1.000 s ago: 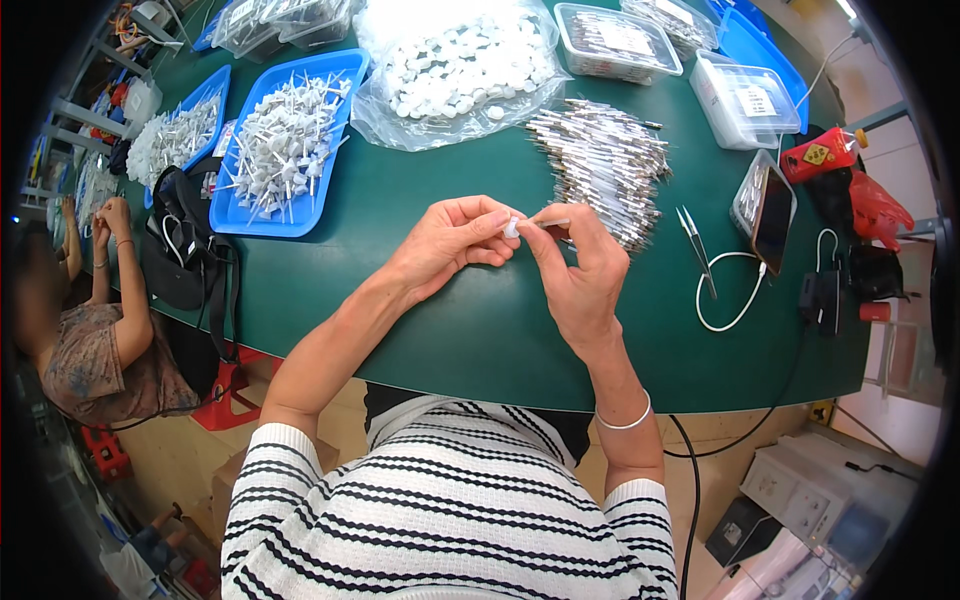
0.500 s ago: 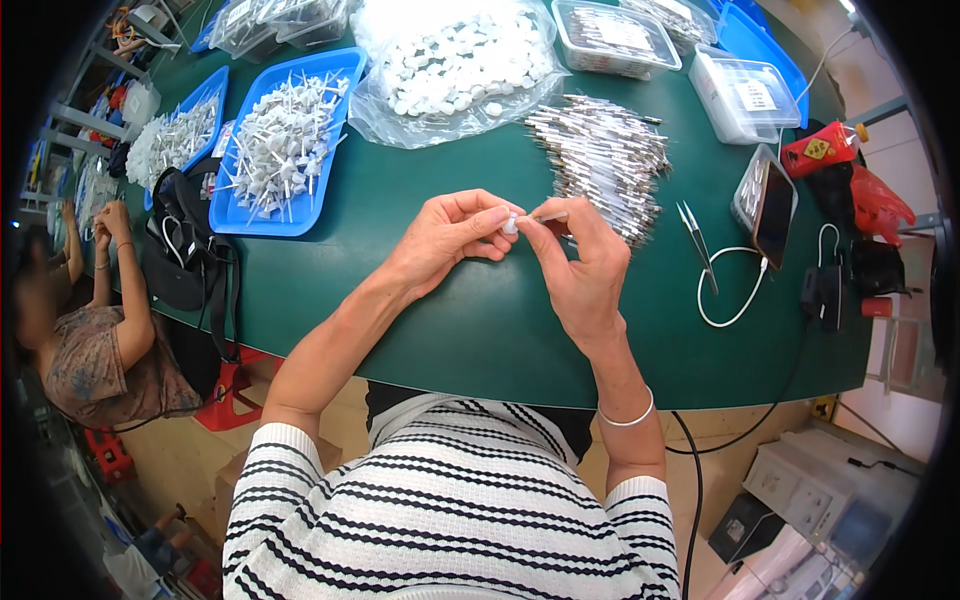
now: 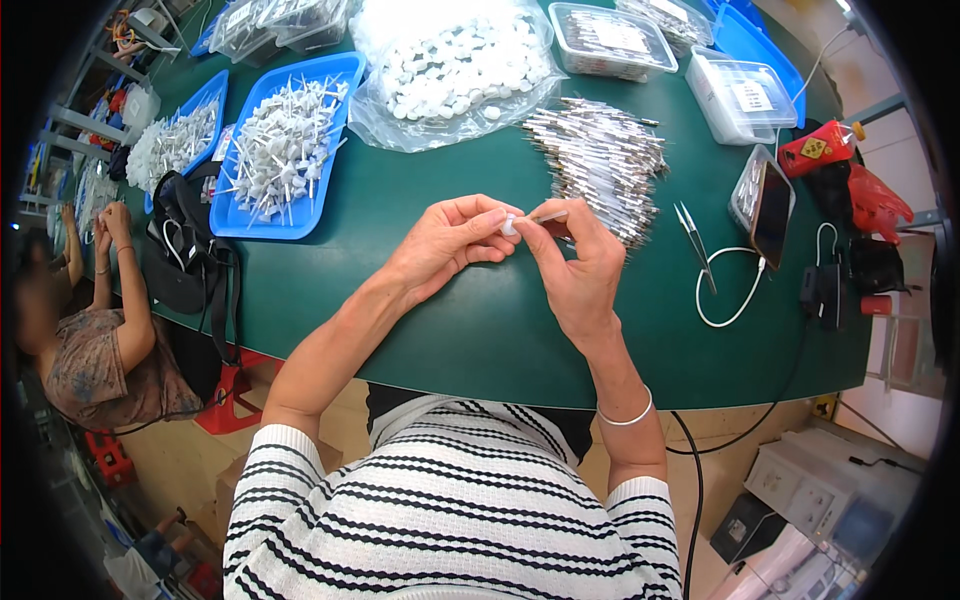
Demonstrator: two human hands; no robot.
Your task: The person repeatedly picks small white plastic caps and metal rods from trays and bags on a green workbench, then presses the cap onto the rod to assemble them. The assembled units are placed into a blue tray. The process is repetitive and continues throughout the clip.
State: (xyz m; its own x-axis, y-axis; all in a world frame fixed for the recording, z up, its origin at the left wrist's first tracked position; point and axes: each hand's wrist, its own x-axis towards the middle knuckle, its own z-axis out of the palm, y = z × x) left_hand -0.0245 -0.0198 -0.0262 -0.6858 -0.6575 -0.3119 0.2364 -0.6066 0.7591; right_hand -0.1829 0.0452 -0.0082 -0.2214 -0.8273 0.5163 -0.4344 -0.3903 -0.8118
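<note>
Between the thumb and fingers of my left hand (image 3: pixel 445 245) is a small white plastic cap (image 3: pixel 509 226). My right hand (image 3: pixel 580 270) pinches a thin, light-coloured rod (image 3: pixel 550 215), its near end close to the cap. My fingertips hide whether rod and cap touch. Just beyond my right hand lies a heap of slim metal-ended rods (image 3: pixel 600 160). Farther off, loose white caps (image 3: pixel 450 75) fill a clear plastic bag (image 3: pixel 385 128). To the left, a blue tray (image 3: pixel 260 229) holds many white caps with stems (image 3: pixel 285 150).
Right of my hand lie tweezers (image 3: pixel 697 248), a white cable (image 3: pixel 705 312) and a phone (image 3: pixel 773 215) on a clear box. Clear containers (image 3: pixel 612 42) of rods stand at the back. A black bag (image 3: pixel 185 255) sits at left, beside a seated co-worker (image 3: pixel 115 350).
Both hands keep nearly the same place and grip. My right hand has shifted very slightly left, toward the cap.
</note>
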